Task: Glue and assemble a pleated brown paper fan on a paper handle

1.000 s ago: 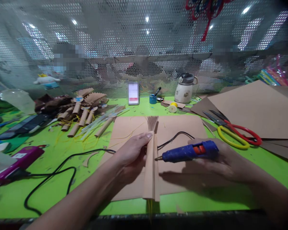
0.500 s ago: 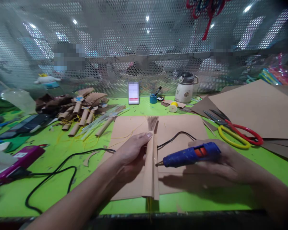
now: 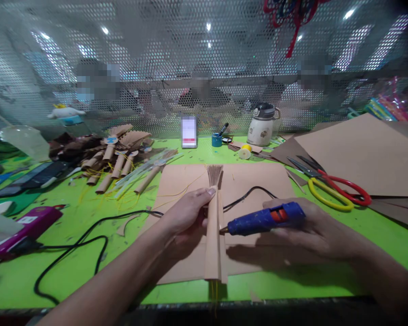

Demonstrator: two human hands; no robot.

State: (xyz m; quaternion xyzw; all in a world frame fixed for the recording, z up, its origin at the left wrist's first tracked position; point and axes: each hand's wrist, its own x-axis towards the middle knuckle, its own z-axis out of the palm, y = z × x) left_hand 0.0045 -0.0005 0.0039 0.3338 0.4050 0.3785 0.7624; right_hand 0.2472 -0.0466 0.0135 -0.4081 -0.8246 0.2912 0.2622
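Between the thumb and fingers of my left hand (image 3: 188, 210) is a brown paper roll (image 3: 213, 244), its pleated, fanned end pointing away from me. Yellow threads (image 3: 215, 290) hang from the roll's near end. My right hand (image 3: 313, 226) is wrapped round a blue glue gun (image 3: 265, 219) that points left. The nozzle is at the open paper flap along the roll's right side; whether it touches cannot be made out. Beneath both hands lies a brown paper sheet (image 3: 258, 181) on the green table (image 3: 122, 271).
Scissors (image 3: 340, 190) and large brown sheets (image 3: 367, 154) lie at right. Finished-looking paper rolls (image 3: 119, 165) are heaped at left, near a purple power strip (image 3: 30, 228). A black cord (image 3: 98, 219) crosses the table. A phone (image 3: 189, 131), thread spool (image 3: 245, 151) and bottle (image 3: 261, 127) stand behind.
My right hand and the glue gun have shifted slightly left, with the nozzle a little higher along the flap. The roll's near end has swung slightly right in my left hand.
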